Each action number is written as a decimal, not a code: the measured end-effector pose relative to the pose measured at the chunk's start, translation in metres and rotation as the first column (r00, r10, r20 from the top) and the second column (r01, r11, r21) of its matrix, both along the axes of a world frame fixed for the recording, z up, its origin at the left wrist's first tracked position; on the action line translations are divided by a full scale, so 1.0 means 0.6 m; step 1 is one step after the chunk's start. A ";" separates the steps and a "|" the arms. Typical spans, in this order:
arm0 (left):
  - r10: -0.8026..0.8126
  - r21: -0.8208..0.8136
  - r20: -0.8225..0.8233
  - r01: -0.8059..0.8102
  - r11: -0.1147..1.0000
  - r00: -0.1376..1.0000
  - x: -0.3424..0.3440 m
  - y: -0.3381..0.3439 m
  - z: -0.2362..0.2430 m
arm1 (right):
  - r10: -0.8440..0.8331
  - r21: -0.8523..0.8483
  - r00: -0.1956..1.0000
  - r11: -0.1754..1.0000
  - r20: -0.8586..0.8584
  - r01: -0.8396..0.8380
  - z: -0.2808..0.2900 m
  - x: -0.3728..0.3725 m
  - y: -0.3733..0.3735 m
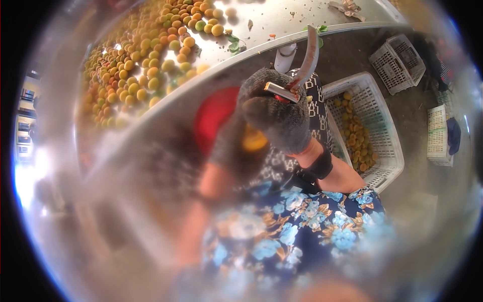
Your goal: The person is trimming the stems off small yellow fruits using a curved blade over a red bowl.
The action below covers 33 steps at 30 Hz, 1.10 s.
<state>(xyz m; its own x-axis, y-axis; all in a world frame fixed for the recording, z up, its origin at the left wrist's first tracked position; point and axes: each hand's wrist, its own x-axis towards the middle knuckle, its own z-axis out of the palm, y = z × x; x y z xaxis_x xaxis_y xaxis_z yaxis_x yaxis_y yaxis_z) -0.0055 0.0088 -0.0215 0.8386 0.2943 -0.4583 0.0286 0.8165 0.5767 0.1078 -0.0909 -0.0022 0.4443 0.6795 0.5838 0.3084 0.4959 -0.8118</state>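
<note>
My right hand (279, 118), in a dark grey knit glove, grips a knife (303, 63) with a curved blade that points up toward the table edge. My left hand (231, 146), also gloved and blurred by a smeared lens, holds a yellow-orange fruit (254, 141) right beside the right hand. A red bowl-like shape (214, 116) sits just behind the left hand. Both hands are above my lap, which is covered by blue flowered cloth.
A metal table (271, 22) carries a big heap of yellow and orange fruit (146, 65). A white plastic crate (390, 146) on the floor at the right holds several fruit pieces. Two more white crates (397, 63) stand farther right. The left side of the picture is fogged.
</note>
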 end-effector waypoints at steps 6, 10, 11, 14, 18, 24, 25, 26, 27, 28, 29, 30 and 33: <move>0.030 -0.106 -0.018 -0.031 0.994 0.999 0.002 -0.002 -0.008 | -0.047 0.065 0.973 0.996 -0.227 0.064 -0.003 0.013 0.015; 0.035 -0.122 -0.011 -0.036 0.992 0.999 0.005 -0.003 -0.017 | -0.227 0.009 0.879 0.967 -0.419 0.254 0.010 0.017 0.020; 0.018 -0.092 0.002 -0.018 0.996 1.000 0.005 -0.003 -0.018 | -0.010 0.086 0.721 0.992 -0.692 0.095 0.014 0.022 0.015; -0.100 0.152 0.039 0.093 0.984 0.994 0.005 0.001 -0.020 | 0.219 0.243 0.449 0.970 -0.866 -0.004 0.018 0.028 0.015; -0.265 0.493 0.003 0.230 0.839 0.964 -0.005 0.010 -0.014 | 0.156 0.215 0.493 0.974 -0.856 0.066 0.014 0.022 0.021; -0.347 0.592 0.092 0.229 0.773 0.933 -0.017 0.008 -0.008 | 0.199 0.287 0.764 0.958 -0.614 -0.019 0.007 -0.003 0.035; -0.334 0.537 0.128 0.218 0.815 0.934 -0.020 0.009 -0.007 | 0.174 0.250 0.812 0.968 -0.557 -0.036 0.007 -0.002 0.035; -0.311 0.477 0.150 0.207 0.854 0.938 -0.020 0.009 -0.007 | 0.151 0.213 0.855 0.976 -0.496 -0.048 0.005 -0.003 0.037; -0.281 0.421 0.152 0.195 0.886 0.948 -0.023 0.009 -0.007 | 0.127 0.174 0.898 0.983 -0.422 -0.057 0.003 -0.002 0.037; -0.258 0.401 0.139 0.184 0.897 0.956 -0.025 0.010 -0.006 | 0.118 0.148 0.914 0.987 -0.387 -0.065 0.001 -0.002 0.038; -0.237 0.381 0.128 0.172 0.908 0.963 -0.028 0.009 -0.005 | 0.110 0.117 0.929 0.990 -0.353 -0.073 -0.002 -0.002 0.039; -0.219 0.370 0.120 0.161 0.915 0.968 -0.030 0.010 -0.004 | 0.098 0.095 0.935 0.993 -0.340 -0.069 -0.006 -0.002 0.040; -0.182 0.362 0.101 0.134 0.922 0.978 -0.034 0.008 0.001 | 0.073 0.034 0.942 0.997 -0.327 -0.066 -0.020 -0.002 0.041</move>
